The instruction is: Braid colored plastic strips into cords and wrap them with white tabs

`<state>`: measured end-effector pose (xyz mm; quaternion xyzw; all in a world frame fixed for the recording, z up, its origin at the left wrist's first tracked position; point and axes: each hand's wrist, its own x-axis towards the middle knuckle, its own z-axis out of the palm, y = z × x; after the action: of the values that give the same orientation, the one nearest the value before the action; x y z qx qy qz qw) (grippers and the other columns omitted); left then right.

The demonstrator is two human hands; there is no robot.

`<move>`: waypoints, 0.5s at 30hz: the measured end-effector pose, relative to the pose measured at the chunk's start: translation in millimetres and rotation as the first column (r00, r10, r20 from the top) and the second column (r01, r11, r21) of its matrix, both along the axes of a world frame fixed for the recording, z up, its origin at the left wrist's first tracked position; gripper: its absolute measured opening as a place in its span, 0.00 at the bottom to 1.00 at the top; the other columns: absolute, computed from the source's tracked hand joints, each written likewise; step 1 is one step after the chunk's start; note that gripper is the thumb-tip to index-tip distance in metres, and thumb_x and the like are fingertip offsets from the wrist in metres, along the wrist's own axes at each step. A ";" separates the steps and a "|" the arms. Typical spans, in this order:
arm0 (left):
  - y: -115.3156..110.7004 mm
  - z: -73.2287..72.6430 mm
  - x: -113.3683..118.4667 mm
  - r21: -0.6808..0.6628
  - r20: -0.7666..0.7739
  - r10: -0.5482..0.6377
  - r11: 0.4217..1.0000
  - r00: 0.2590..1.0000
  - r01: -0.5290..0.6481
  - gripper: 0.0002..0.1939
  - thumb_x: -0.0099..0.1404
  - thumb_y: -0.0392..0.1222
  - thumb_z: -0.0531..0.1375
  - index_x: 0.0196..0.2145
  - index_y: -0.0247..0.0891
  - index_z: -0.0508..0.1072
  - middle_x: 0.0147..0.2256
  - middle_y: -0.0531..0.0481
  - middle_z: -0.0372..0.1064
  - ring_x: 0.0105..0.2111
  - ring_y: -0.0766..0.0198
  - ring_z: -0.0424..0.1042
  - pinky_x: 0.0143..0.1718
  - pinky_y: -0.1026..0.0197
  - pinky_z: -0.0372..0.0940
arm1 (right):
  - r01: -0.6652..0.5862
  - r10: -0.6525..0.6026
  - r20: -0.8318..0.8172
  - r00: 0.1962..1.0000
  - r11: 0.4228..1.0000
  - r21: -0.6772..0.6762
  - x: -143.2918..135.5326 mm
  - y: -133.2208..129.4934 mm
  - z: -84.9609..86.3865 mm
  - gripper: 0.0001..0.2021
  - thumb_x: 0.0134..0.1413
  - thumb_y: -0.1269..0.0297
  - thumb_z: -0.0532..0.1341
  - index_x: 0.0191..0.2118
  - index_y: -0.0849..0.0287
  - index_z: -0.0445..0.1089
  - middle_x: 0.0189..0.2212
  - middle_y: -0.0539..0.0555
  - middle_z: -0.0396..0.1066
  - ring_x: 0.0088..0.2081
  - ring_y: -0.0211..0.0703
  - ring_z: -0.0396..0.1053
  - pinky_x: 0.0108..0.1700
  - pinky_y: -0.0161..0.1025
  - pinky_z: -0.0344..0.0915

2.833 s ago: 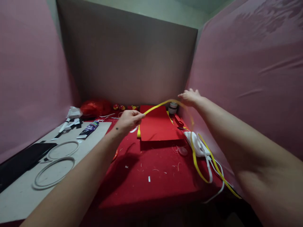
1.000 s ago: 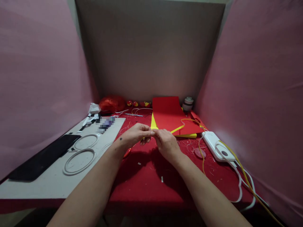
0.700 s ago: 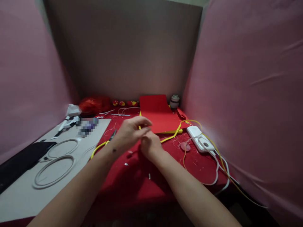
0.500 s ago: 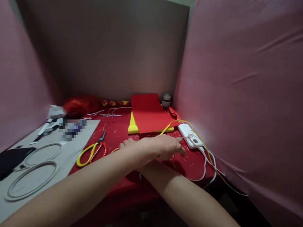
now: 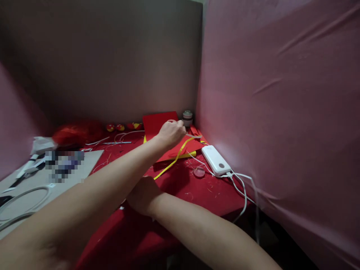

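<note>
My arms cross, the left over the right. My left hand (image 5: pixel 172 133) is closed above the red sheets (image 5: pixel 160 122), with a pale thin strand (image 5: pixel 194 136) coming out of its fingers toward the right. Below my left forearm is my right hand (image 5: pixel 144 195), low over the red cloth (image 5: pixel 180 191); its fingers are hidden. A yellow strip (image 5: pixel 176 160) runs from beside my right hand up across the sheets. A round clear disc (image 5: pixel 199 171) lies on the cloth.
The white power bank (image 5: pixel 216 160) with white cables (image 5: pixel 244 193) lies at the right. A small jar (image 5: pixel 187 117) stands at the back. Farther left are red-and-yellow figures (image 5: pixel 110 127), a red plastic bag (image 5: pixel 77 133) and a grey board (image 5: pixel 94 159) with looped cords.
My left hand has moved up and away, over the red sheets. My right hand has come nearer. The view has turned right; the scissors no longer show. The yellow strip has moved off the power bank.
</note>
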<state>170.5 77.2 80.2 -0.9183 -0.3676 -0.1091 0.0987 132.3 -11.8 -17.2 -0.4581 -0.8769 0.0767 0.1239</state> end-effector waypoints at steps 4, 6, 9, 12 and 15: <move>31.8 -19.5 -13.5 -0.169 -0.075 0.120 0.977 0.990 -0.131 0.13 0.64 0.41 0.56 0.46 0.35 0.68 0.45 0.42 0.66 0.44 0.56 0.68 0.42 0.52 0.66 | -0.044 0.046 -0.014 0.999 0.995 0.091 1.4 4.1 -2.6 0.19 0.60 0.66 0.49 0.56 0.61 0.60 0.55 0.62 0.62 0.50 0.58 0.64 0.42 0.52 0.67; 32.3 -26.7 -20.2 -0.239 -0.079 0.114 0.962 0.990 -0.130 0.16 0.64 0.44 0.57 0.48 0.37 0.66 0.46 0.45 0.66 0.43 0.60 0.69 0.42 0.53 0.67 | -0.028 0.030 -0.015 0.999 0.994 0.105 3.4 6.7 -3.9 0.17 0.58 0.70 0.49 0.51 0.63 0.64 0.50 0.63 0.68 0.47 0.58 0.67 0.40 0.52 0.67; 18.2 -20.5 -37.1 -0.282 -0.029 0.096 0.954 0.995 -0.100 0.10 0.58 0.39 0.61 0.39 0.37 0.73 0.37 0.45 0.72 0.36 0.60 0.71 0.35 0.60 0.65 | 0.015 -0.011 -0.032 0.999 0.994 0.105 8.1 11.6 -4.5 0.14 0.56 0.74 0.49 0.43 0.64 0.70 0.39 0.63 0.73 0.40 0.55 0.71 0.37 0.49 0.67; -5.7 1.9 -70.6 -0.258 0.048 0.111 0.961 0.993 -0.095 0.09 0.55 0.37 0.61 0.36 0.40 0.75 0.30 0.47 0.73 0.31 0.61 0.71 0.30 0.65 0.60 | 0.088 -0.079 -0.093 0.993 0.992 0.095 17.6 15.7 -3.1 0.11 0.57 0.71 0.51 0.38 0.61 0.71 0.35 0.62 0.74 0.36 0.52 0.72 0.34 0.45 0.67; -34.4 18.1 -114.6 -0.256 0.231 0.159 0.962 0.960 -0.098 0.11 0.60 0.41 0.56 0.38 0.38 0.74 0.27 0.49 0.72 0.26 0.65 0.69 0.28 0.65 0.59 | 0.177 -0.155 -0.216 0.964 0.980 0.087 32.8 18.9 0.4 0.13 0.60 0.65 0.50 0.38 0.60 0.71 0.31 0.61 0.75 0.32 0.48 0.72 0.33 0.40 0.64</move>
<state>55.9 42.8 98.3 -0.8764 -0.4469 -0.1712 -0.0538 165.1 7.1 -16.8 -0.5122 -0.8204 0.0672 0.2453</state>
